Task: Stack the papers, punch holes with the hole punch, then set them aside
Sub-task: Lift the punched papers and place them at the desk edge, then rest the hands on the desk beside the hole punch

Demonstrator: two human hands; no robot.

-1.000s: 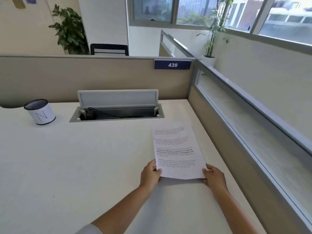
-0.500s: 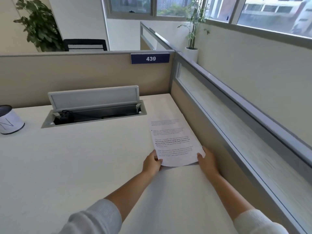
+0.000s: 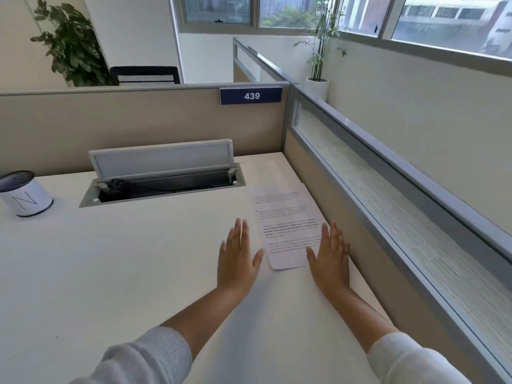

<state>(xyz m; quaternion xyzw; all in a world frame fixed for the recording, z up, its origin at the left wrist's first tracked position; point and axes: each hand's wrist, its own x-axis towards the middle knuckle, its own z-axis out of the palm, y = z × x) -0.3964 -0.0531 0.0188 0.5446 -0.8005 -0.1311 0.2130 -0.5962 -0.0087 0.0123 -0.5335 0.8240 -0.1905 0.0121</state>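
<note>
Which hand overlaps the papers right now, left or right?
The right hand, next to the side partition: its thumb and inner fingers cover the papers' edge. The left hand lies flat on bare desk beside them.

White printed papers [image 3: 288, 225], black text lines, one paragraph bolder. Off-white bench [image 3: 124, 273], plain, no pattern. My sleeves [image 3: 149, 356] light grey, fine ribbed knit. White cylindrical cup [image 3: 26, 194] with thin grey letter N, dark rim and base band. Grey metal cable tray [image 3: 163, 173], black cables inside. Beige fabric partition [image 3: 110, 123], silver trim. Navy sign [image 3: 250, 95], white digits 439. Frosted streaky side panel [image 3: 388, 206]. Green leafy plant [image 3: 72, 48], second one in white pot [image 3: 317, 87].
</note>
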